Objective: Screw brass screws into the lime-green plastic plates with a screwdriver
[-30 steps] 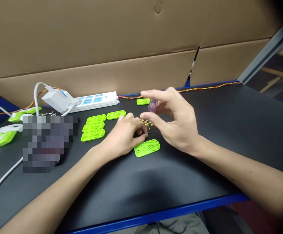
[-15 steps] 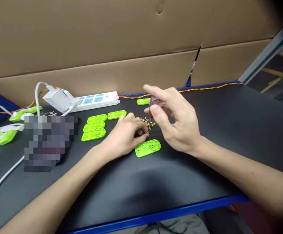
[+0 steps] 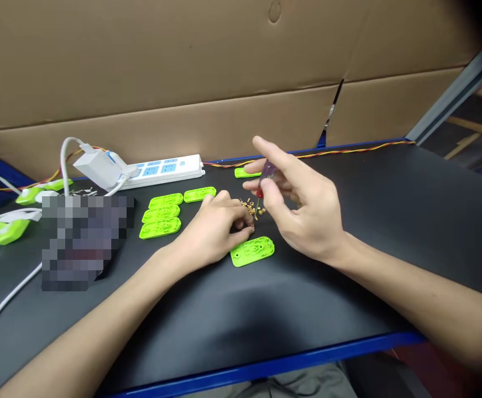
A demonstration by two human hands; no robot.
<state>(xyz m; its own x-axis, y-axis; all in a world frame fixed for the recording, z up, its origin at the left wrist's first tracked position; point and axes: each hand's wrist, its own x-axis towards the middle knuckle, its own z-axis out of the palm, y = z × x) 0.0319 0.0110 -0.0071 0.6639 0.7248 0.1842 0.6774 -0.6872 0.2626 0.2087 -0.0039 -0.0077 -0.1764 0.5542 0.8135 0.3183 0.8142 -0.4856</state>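
Observation:
My right hand [image 3: 307,204] grips a small screwdriver [image 3: 267,172] by its purple and red handle, with its index finger stretched out past the handle. The shaft points down and its tip meets the fingertips of my left hand [image 3: 220,226]. Thumb and index finger of the left hand pinch a tiny brass-coloured piece at the tip, largely hidden. Just in front of these fingers lies a green plastic shell [image 3: 252,252], its moulded inside facing up. Behind them, small brass parts [image 3: 250,205] are scattered on the black table.
Several more green shells [image 3: 160,228] lie to the left, and one green piece [image 3: 246,172] lies at the back. A white power strip [image 3: 166,171] with a plugged-in adapter [image 3: 100,168] stands by the cardboard wall. A pixelated dark object [image 3: 87,243] and white cables occupy the left.
The screwdriver leans further to the right at its handle, and my right hand's fingers have shifted slightly up and right. My left hand stays in place.

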